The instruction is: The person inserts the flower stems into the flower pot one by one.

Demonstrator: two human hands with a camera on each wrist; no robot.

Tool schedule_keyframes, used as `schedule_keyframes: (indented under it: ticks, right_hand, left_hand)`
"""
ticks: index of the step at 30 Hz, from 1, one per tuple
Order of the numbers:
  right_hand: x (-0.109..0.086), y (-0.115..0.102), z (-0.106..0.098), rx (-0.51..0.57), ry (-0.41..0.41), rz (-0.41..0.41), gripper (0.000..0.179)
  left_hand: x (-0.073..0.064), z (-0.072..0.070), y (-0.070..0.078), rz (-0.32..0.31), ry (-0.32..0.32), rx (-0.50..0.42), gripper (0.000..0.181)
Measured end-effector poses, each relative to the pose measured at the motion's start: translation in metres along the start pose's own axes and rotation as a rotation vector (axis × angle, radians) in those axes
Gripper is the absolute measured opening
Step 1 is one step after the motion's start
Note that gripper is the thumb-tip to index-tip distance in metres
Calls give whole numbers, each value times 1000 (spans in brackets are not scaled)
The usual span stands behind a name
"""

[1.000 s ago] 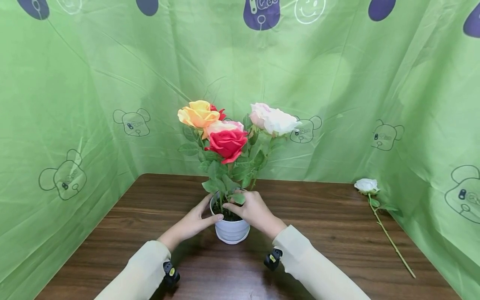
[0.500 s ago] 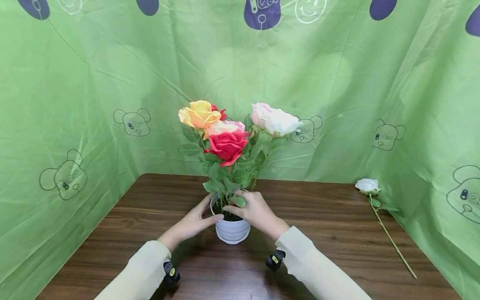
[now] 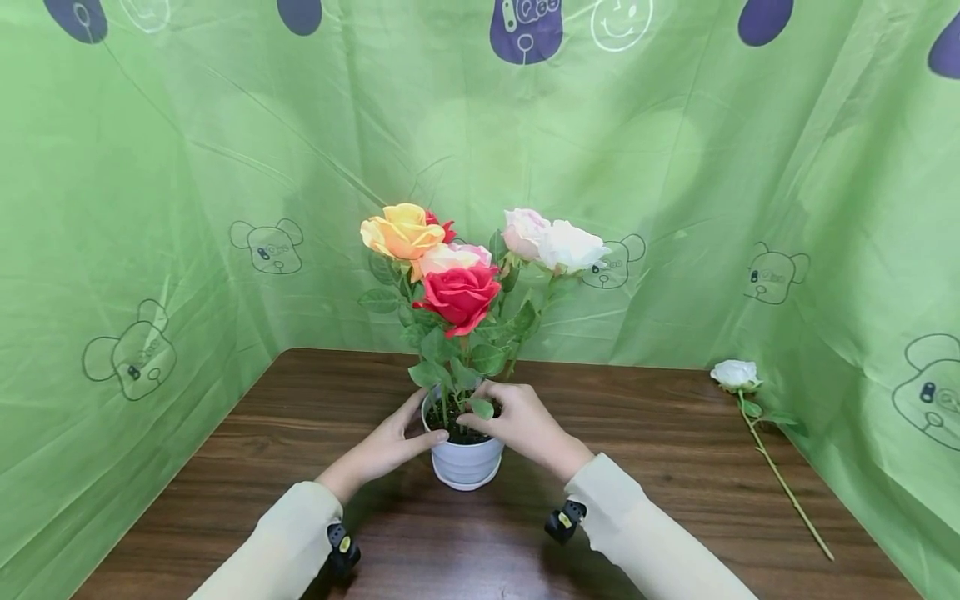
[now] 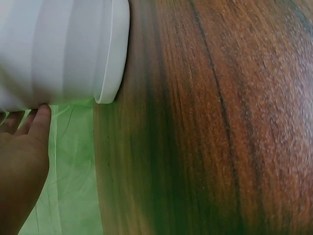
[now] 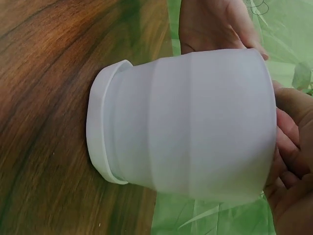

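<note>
A white ribbed flower pot (image 3: 467, 463) on a matching saucer (image 5: 98, 127) stands upright on the table, filled with dark soil (image 3: 450, 429). From it rise several roses: a red rose (image 3: 459, 298) in front, an orange-yellow rose (image 3: 402, 232) at left, a pale pink rose (image 3: 525, 232) and a white rose (image 3: 572, 247) at right. My left hand (image 3: 386, 446) holds the pot's left side, thumb on the front rim and fingers round the side. Inside the right rim, my right hand (image 3: 521, 423) pinches a rose stem low by the soil; a leaf (image 3: 482, 408) partly covers its fingertips.
Another white rose (image 3: 737, 375) lies on the brown wooden table (image 3: 637, 442) at the right, its long stem pointing toward the front. Green printed cloth (image 3: 375, 100) hangs close behind the table and along both sides.
My right hand has shifted slightly right at the pot's rim, and the low leaf by it has moved right and down. The red rose has dipped a little. My left hand stays on the pot.
</note>
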State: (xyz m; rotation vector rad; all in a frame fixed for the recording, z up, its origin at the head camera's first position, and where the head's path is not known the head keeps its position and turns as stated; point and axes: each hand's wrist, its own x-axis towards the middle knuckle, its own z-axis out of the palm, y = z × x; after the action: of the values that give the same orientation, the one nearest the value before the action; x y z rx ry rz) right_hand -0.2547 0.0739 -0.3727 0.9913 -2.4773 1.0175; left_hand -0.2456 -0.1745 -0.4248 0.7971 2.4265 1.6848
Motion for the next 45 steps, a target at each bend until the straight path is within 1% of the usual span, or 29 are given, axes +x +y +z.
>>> schedule_keyframes:
  ticks: [4, 9, 15, 18, 26, 30, 33, 39, 41, 45]
  right_hand:
    - [-4, 2, -8, 5, -11, 19, 20]
    - [-7, 6, -18, 36, -20, 33, 11]
    - [-13, 13, -27, 81, -29, 43, 10]
    - [-15, 18, -31, 85, -31, 60, 15]
    - [-24, 33, -46, 58, -14, 129, 20]
    - [-30, 42, -54, 31, 7, 146, 19]
    - [-34, 48, -60, 30, 19, 148, 18]
    - [-45, 60, -75, 43, 25, 193, 18]
    - [-50, 66, -81, 25, 27, 205, 16]
    - [-61, 80, -96, -23, 34, 242, 17]
  left_hand:
    - [0, 1, 0, -17, 2, -15, 80]
    - [1, 1, 1, -35, 14, -41, 81]
    - [1, 1, 1, -54, 22, -66, 81]
    - [1, 1, 1, -47, 28, -70, 80]
    - [2, 1, 4, -64, 26, -35, 80]
    - [2, 0, 5, -67, 20, -4, 79]
    - [0, 0, 5, -67, 22, 19, 80]
    - [0, -1, 6, -78, 21, 4, 82]
    - [0, -1, 7, -79, 14, -8, 82]
    - [0, -1, 7, -62, 2, -33, 81]
